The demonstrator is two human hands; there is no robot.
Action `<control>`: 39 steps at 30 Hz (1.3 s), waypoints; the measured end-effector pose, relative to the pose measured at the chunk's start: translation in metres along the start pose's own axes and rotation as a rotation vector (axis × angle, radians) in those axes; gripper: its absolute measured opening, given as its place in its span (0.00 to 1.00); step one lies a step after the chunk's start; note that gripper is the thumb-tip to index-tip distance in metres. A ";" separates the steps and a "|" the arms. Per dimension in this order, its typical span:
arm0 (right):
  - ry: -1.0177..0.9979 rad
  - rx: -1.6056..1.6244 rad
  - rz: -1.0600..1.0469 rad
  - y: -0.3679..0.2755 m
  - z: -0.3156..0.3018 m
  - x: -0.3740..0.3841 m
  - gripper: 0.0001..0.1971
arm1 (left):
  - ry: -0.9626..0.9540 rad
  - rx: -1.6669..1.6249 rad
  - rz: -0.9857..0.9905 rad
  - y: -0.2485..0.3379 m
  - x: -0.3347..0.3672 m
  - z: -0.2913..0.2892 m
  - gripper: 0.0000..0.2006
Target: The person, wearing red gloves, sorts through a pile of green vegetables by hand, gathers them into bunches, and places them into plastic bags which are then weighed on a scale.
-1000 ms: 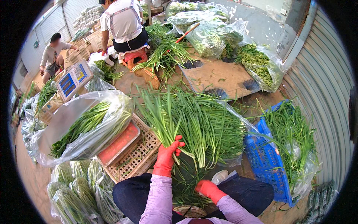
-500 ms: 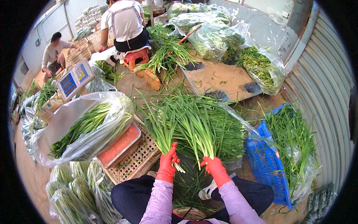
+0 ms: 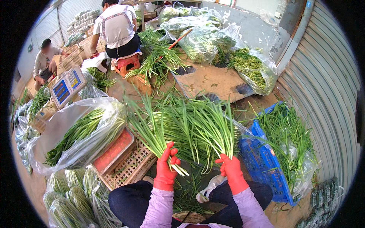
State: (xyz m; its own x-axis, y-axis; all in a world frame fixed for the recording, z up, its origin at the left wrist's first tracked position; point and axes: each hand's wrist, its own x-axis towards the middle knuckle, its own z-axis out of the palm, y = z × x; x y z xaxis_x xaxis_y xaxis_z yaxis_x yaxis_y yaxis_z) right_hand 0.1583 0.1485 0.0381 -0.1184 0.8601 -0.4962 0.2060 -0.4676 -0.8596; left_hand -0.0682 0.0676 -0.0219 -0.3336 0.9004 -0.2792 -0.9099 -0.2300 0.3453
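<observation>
Our red-gloved left hand (image 3: 166,168) clasps slim bunch of long green stalks (image 3: 154,135) near pale ends; our red-gloved right hand (image 3: 232,171) pinches fanned green bunch (image 3: 223,133) likewise — both slant away leftward from fingers. Broad green stalk pile (image 3: 182,138) beyond — pale stems dangling between hands, nearer right; blue perforated plastic crate (image 3: 263,163), left edge beside.

Bright, even light casts soft shadows; fisheye distortion bends the corrugated wall (image 3: 323,87).
</observation>
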 end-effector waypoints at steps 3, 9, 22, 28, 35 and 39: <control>0.018 -0.069 -0.046 0.000 -0.001 -0.020 0.15 | 0.135 0.146 -0.096 -0.019 -0.006 0.007 0.14; -0.120 -0.281 0.126 0.045 0.028 -0.041 0.16 | 0.038 -0.031 -0.456 -0.079 -0.002 -0.045 0.18; -0.228 -0.501 -0.189 0.084 0.024 0.039 0.26 | 0.031 0.383 -0.353 -0.095 -0.016 -0.059 0.15; -0.083 -0.123 -0.143 0.087 0.080 0.043 0.16 | 0.066 0.335 -0.347 -0.092 -0.020 -0.070 0.16; 0.370 -0.622 -0.776 0.096 0.073 0.015 0.17 | 0.094 0.324 -0.235 -0.092 -0.026 -0.057 0.16; -0.055 -1.017 -0.312 0.117 0.035 -0.019 0.16 | 0.127 0.299 -0.156 -0.069 -0.015 -0.039 0.16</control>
State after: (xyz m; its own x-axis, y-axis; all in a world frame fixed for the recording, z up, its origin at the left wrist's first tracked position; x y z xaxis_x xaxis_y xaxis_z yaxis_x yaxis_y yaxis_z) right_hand 0.1503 0.0700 -0.0574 -0.3447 0.8902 -0.2979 0.8702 0.1841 -0.4570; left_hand -0.0098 0.0561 -0.0768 -0.2411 0.8587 -0.4523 -0.8462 0.0422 0.5312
